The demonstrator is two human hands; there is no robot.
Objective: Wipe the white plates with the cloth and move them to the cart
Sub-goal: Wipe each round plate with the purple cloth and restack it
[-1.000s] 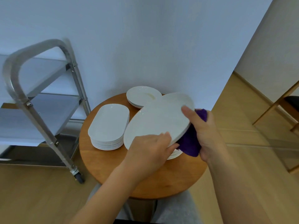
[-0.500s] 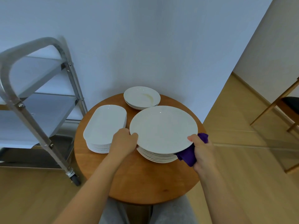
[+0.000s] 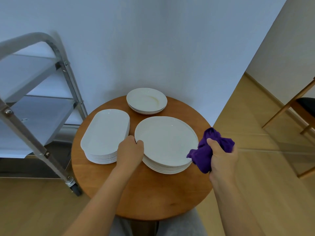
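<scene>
**Three stacks on the desk**

On the desk (image 3: 153,198) the round plates (image 3: 166,140) sit front right, the oval plates (image 3: 105,132) to their left, the bowls (image 3: 146,100) behind. The left hand (image 3: 129,150) lies between the two front stacks; the right hand (image 3: 221,157), with the cloth (image 3: 202,155), is right of the round plates. The cart (image 3: 34,99) stands left of the desk, a chair (image 3: 300,106) far right.

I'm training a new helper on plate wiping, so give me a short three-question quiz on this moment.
1. True or false: the purple cloth is bunched in the right hand.
2. Which does the left hand grip? A) the top round plate B) the oval plate stack C) the cart
3. Fill in: the small stack of deep plates sits at the table's ____ edge, by the wall.

Key: 1 true; 2 A; 3 far
</scene>
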